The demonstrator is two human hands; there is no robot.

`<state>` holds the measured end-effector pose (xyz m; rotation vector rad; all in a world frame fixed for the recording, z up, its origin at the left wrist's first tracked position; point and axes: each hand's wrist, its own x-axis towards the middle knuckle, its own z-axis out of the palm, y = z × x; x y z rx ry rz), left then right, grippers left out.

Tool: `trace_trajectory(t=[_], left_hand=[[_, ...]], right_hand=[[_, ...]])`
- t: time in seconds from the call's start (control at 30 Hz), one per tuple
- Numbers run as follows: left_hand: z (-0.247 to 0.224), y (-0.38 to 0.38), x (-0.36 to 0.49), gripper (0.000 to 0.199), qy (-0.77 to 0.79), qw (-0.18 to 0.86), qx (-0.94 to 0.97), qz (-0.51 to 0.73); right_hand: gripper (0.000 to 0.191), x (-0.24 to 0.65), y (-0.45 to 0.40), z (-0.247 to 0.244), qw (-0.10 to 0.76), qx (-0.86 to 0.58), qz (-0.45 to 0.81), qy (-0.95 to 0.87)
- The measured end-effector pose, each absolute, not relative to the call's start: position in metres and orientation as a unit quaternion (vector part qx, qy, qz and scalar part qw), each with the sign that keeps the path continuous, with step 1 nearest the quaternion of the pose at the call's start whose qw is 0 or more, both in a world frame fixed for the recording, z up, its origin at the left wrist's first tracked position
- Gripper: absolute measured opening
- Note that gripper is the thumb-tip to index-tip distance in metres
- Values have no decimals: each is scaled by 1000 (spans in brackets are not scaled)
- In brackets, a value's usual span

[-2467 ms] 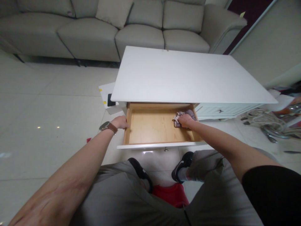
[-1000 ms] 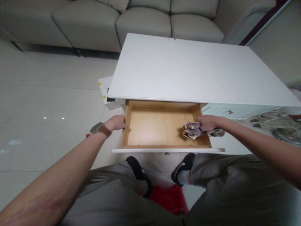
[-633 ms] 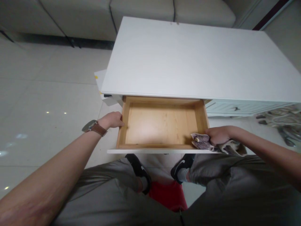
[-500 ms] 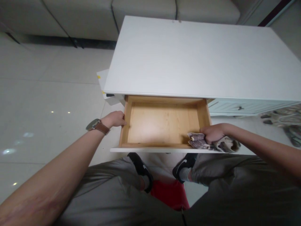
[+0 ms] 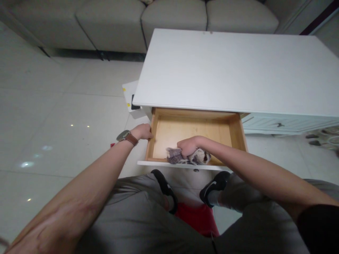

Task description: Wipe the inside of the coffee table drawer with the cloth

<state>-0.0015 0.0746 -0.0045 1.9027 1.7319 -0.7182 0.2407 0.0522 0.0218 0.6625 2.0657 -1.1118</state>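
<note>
A wooden drawer (image 5: pixel 166 132) is pulled out of a white cabinet (image 5: pixel 227 70), and its bare wood bottom shows. My left hand (image 5: pixel 143 131), below a watch with a brown strap, grips the drawer's left side wall with closed fingers. Inside the drawer, near the front panel, my right hand (image 5: pixel 189 145) is closed on a crumpled grey-brown and beige cloth (image 5: pixel 198 157). The cloth lies against the inner face of the front panel, and part of it is hidden under the hand.
A beige sofa (image 5: pixel 172 21) stands behind the cabinet. At the cabinet's left is a white box (image 5: pixel 129 92) with a dark item on it. A red object (image 5: pixel 197 217) sits on the floor between my feet. A patterned rug (image 5: pixel 328 137) lies at the right.
My right hand has moved left with the cloth, from the drawer's front right corner to the middle of its front. My left hand still holds the left side wall. The view has shifted slightly.
</note>
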Motion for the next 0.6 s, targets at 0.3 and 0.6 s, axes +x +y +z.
trace_trajectory(t=[0.3,0.6], left_hand=[[1,75,1,27,630,253,684,-266],[-6,78,-3,28,626,262,689,-256]], right_hand=[[31,152,34,10,211,253,-416,848],[29,187,35,30,168,274,-385,865]])
